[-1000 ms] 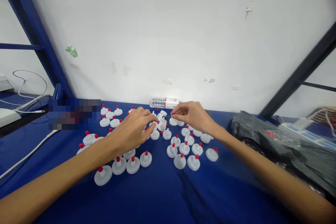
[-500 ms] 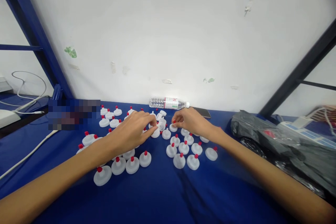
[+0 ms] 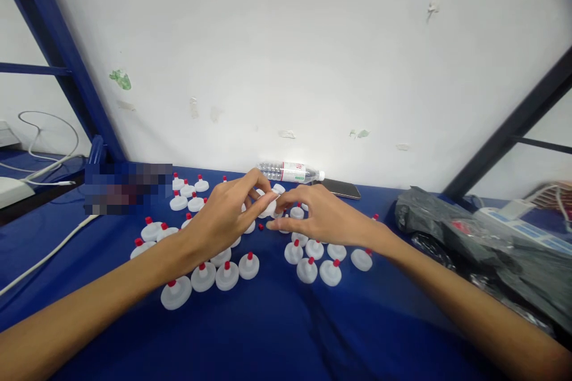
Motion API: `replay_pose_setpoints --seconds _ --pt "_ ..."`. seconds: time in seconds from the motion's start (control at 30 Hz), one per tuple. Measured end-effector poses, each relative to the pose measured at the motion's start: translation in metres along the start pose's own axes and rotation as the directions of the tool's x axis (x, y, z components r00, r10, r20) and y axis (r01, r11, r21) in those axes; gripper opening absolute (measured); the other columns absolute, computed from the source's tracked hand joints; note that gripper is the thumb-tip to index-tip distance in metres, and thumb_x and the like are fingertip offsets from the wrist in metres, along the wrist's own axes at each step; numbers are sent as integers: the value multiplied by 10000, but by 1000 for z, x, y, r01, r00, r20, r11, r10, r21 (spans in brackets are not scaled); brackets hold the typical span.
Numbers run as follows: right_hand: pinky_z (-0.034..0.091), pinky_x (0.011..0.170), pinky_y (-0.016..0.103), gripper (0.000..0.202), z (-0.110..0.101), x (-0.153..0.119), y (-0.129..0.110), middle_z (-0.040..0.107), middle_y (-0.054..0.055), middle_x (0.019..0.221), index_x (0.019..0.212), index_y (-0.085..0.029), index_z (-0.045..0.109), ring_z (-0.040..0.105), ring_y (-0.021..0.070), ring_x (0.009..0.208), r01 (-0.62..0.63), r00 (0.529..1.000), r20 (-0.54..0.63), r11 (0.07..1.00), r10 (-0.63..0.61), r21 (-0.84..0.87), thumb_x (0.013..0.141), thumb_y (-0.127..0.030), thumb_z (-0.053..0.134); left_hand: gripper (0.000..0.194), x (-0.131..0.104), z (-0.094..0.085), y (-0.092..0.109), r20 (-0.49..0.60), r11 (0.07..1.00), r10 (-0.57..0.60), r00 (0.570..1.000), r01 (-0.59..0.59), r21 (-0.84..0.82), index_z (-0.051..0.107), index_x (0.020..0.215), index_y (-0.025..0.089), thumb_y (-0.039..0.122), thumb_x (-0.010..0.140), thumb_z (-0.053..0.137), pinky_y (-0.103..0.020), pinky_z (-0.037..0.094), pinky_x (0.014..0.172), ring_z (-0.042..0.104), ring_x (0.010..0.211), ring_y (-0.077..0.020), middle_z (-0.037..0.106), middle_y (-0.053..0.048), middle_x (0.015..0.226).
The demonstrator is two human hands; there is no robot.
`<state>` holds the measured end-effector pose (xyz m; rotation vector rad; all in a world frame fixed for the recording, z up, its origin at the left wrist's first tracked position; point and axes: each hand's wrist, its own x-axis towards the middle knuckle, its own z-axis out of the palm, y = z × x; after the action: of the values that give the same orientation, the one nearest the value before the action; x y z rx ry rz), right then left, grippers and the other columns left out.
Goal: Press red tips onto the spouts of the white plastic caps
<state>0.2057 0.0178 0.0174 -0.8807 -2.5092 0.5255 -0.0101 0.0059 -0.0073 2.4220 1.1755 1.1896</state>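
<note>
Nearest: blue tabletop (image 3: 268, 333), bare strip in front of the person. Then the front-left lids (image 3: 227, 277) and front-right lids (image 3: 330, 274), white discs, red tips up, split by an open lane.

Hands meet at the far end of that lane. Left hand (image 3: 235, 202): narrow pinch, looks closed on a white lid (image 3: 269, 210); thumb covers part of it, so can't tell which way its spout points. Right hand (image 3: 319, 211): thumb and index apart, nothing clear between them, tips just right of that lid. Contact: can't tell.

Key relation: loose red cap (image 3: 261, 227) lies on the table just left of the right thumb tip, on the near side of the left pinch. Right hand is nearer to it. Too small to read its axis.

In the way: standing lids crowd both hands; the lane itself gives access from the near side.

Behind: clear bottle (image 3: 292, 172) on its side, long axis left-right along the wall (image 3: 286, 59); phone (image 3: 342, 189) flat, right of it. Grey bag (image 3: 429, 217) far right, well apart.
</note>
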Motion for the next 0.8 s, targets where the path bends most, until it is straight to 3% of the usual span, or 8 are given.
replay_pose_setpoints --seconds 0.17,0.33,0.47,0.63,0.8 --pt "452 663 267 266 2 1 0 775 -3 865 914 -228 782 685 146 760 3 998 -67 1000 -2 22 990 -439 640 200 -2 2 4 -49 997 75 996 -76 -12 643 1025 199 390 1007 586 -266 546 666 680 701 -129 724 -8 928" --pt "467 712 280 214 2 1 4 779 -1 885 895 -229 781 701 166 806 2 996 -89 999 -5 -32 994 -358 642 292 -2 4 0 21 987 156 988 -155 -27 644 1229 208 370 987 628 -279 574 714 693 763 -141 737 -50 1141" --pt "491 780 299 178 5 1 8 785 4 983 1028 -230 773 707 176 892 20 999 -34 998 -23 -68 1009 -317 619 199 3 0 -6 -59 983 170 984 -164 85 685 1134 191 294 1009 570 -273 549 733 670 817 -150 749 -41 1088" --pt "462 922 405 220 14 2 19 765 70 1035 1094 -191 756 658 244 999 113 993 21 928 -112 -355 1040 -275 560 245 6 -2 -12 -88 980 72 994 -54 189 660 1035 207 349 1052 462 -290 470 666 599 692 -139 720 -19 962" --pt "462 945 406 245 21 4 18 743 100 1055 1144 -182 731 638 246 1046 222 974 129 895 -186 -386 1049 -208 506 377 1 -5 -1 -107 979 -2 994 23 201 443 742 219 335 1074 309 -319 354 594 464 584 -146 512 23 649"
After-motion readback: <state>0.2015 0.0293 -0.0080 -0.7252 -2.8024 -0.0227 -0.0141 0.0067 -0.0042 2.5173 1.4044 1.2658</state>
